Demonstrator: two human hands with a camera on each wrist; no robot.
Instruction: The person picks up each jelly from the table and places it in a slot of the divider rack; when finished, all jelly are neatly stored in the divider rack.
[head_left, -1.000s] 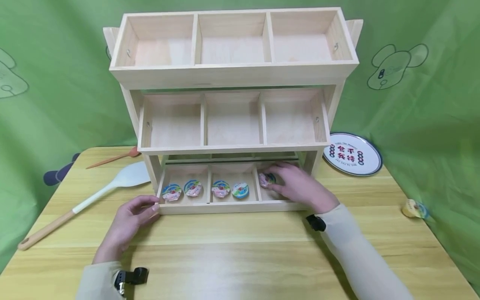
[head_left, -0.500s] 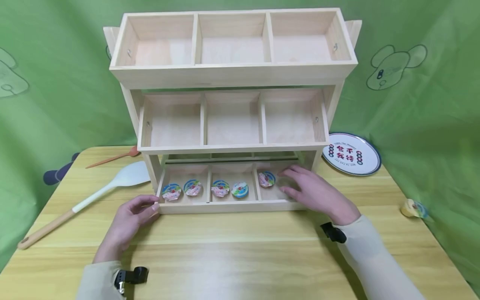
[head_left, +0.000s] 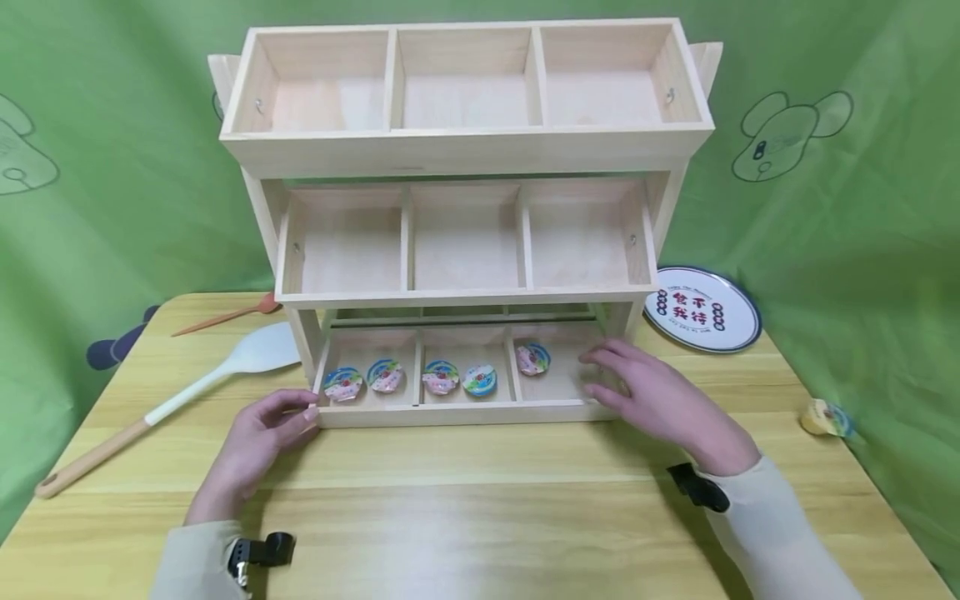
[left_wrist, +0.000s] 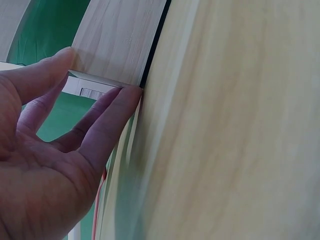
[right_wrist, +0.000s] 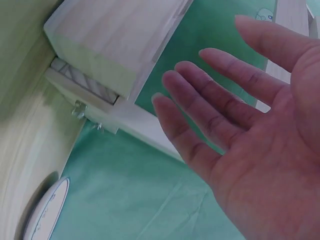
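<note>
A wooden three-tier rack [head_left: 465,154] stands on the table, each tier split into three compartments. Its bottom tray [head_left: 465,415] holds several foil-lidded jelly cups: two in the left compartment, two in the middle, and one jelly cup [head_left: 533,359] in the right. My left hand [head_left: 258,442] grips the tray's front left corner; in the left wrist view the thumb [left_wrist: 57,62] is at the upper edge and fingertips [left_wrist: 131,94] at the lower. Over the right end of that tray, my right hand [head_left: 667,400] has relaxed, spread fingers and holds nothing.
Another jelly cup [head_left: 827,417], yellowish, lies tipped near the table's right edge. A round plate with red characters [head_left: 693,310] is right of the rack. At left lie a white spatula [head_left: 258,350] and an orange-brown utensil [head_left: 225,317]. Green cloth hangs behind.
The right hand has let go of the jelly cup in the right compartment and drawn back to the right. That cup stays in place; the left hand keeps its position on the corner.
</note>
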